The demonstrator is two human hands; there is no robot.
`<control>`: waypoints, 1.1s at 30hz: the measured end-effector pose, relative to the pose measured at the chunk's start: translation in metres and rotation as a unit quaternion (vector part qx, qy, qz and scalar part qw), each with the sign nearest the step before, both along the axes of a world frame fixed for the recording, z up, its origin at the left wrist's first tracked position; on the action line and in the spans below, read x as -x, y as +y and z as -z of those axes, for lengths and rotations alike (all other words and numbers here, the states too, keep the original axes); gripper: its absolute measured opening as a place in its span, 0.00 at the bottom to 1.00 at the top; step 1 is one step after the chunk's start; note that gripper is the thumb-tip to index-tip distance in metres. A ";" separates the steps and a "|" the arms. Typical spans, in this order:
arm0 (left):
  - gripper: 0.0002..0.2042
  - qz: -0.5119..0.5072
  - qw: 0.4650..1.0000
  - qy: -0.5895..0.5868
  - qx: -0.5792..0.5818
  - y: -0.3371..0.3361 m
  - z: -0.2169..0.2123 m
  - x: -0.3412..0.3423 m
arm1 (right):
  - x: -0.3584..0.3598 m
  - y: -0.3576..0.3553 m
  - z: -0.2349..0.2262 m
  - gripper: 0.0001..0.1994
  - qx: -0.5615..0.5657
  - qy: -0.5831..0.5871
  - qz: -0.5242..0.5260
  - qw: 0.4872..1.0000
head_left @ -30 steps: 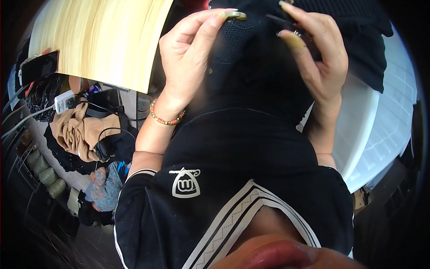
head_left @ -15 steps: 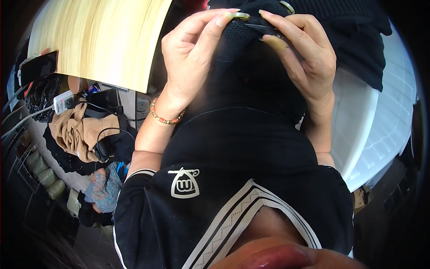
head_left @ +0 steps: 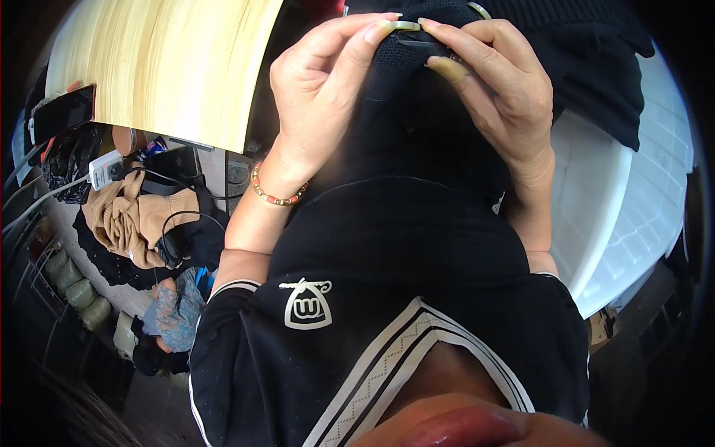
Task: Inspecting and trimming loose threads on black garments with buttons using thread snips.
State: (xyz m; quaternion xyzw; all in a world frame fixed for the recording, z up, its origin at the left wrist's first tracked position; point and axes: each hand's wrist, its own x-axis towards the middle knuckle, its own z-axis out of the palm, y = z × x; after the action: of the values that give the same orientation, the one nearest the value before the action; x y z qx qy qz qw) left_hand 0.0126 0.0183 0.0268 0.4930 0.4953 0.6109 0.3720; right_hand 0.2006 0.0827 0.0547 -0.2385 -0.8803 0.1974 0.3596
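From afar I take this for a garment workshop: black knitwear point(head_left: 596, 82) overlaps a white tub point(head_left: 640, 205), tan knitwear point(head_left: 134, 220) lies heaped near a wood-grain table point(head_left: 164, 67), greenish bundles point(head_left: 68, 281) form a row, another person point(head_left: 179, 316) is nearby.

Forearms point(head_left: 257, 227) extended forward, left grip point(head_left: 320, 82) pinched, right grip point(head_left: 506, 93) curled, its thumb point(head_left: 456, 76) apart from its forefinger point(head_left: 465, 46)

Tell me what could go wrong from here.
The blade in the right hand points toward the left hand, near its fingertips, so a slip might nick them. It also lies against or just over the knit, and could snag a loop. The button is pinched only at the fingertips and may slip free.
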 end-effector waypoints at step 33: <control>0.09 0.015 0.995 -0.032 0.090 -0.003 0.009 0.007 | 0.009 -0.006 0.006 0.16 0.079 0.045 0.028 0.995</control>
State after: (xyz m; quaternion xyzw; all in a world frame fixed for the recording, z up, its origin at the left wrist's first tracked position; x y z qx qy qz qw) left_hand 0.0055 0.0150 0.0174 0.4448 0.5285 0.5741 0.4396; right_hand 0.1917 0.0763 0.0488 -0.2821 -0.8377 0.2666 0.3842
